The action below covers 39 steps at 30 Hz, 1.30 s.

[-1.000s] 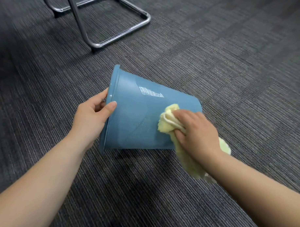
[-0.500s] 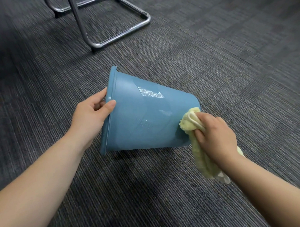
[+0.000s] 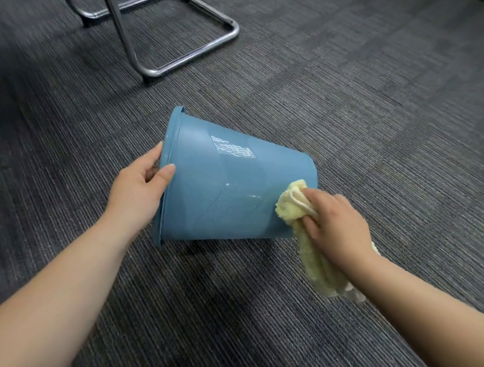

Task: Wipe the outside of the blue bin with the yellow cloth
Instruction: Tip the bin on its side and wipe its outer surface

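- The carpet (image 3: 369, 96) lies under the bin (image 3: 222, 189), which is tipped on its side, mouth to my left and base to my right; a chair frame (image 3: 192, 56) stands well beyond it.
- The bin's upper wall faces me, streaked as if damp. I judge the underside unwiped, so I should roll it by the rim.
- The cloth (image 3: 289, 206) is bunched against the wall near the base, its tail hanging below the bin. Long overlapping strokes toward the rim would suit best.
- My left hand (image 3: 137, 195) grips the rim, thumb on the outer wall and fingers hooked inside; I should hold firm against skidding.
- My right hand (image 3: 335, 226) curls its fingers round the cloth, pressing it on the wall.
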Tool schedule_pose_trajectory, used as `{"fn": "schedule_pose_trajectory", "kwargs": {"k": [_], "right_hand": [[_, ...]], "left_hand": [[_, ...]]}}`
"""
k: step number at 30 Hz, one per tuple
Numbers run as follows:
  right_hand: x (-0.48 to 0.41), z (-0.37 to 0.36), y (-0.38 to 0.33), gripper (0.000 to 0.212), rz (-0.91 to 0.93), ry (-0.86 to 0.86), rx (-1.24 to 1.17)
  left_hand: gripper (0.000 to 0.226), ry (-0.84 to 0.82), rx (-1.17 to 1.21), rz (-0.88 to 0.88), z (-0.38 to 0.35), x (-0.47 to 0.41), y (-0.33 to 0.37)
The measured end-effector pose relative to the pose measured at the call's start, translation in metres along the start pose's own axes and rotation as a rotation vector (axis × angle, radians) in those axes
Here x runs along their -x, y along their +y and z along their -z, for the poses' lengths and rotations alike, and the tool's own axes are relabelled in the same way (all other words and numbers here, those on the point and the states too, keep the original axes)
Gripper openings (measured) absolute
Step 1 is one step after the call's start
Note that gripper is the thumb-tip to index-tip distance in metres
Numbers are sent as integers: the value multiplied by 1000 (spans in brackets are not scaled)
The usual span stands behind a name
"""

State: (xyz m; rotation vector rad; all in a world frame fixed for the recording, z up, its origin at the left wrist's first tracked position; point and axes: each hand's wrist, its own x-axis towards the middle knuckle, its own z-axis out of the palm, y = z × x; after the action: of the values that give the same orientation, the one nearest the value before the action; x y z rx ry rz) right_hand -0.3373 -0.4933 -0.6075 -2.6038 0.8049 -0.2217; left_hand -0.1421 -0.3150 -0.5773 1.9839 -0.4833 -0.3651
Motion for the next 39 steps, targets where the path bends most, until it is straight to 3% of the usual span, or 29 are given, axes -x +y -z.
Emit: {"fn": "schedule_pose_trajectory", "kwargs": {"k": [3,8,10,13,20,28,35,39], "right_hand": [[0,1,6,32,-52,24,-26],[0,-1,3,33,-61,34,-41],[0,-2,1,33,-51,28,-32],[0,-2,-1,33,-53,20,-28],[-2,3,-6,32,-76,30,-71],[6,19,-16,32,-29,51,-154],[3,15,-20,35,-52,25,-148],[-4,20,-17,34,-84,31,-156]], "left_hand": [[50,-40,-212,-60,0,2,7],[94,-442,-535,-11,19,2,11],[102,-517,-564,-2,27,3,9],[100,-448,-482,-23,28,4,2],[69,-223,-92,4,20,13,-5],[38,-148,195,-50,22,6,16],[20,172,68,-34,12,3,13],[21,-26,-29,-127,21,3,14]]}}
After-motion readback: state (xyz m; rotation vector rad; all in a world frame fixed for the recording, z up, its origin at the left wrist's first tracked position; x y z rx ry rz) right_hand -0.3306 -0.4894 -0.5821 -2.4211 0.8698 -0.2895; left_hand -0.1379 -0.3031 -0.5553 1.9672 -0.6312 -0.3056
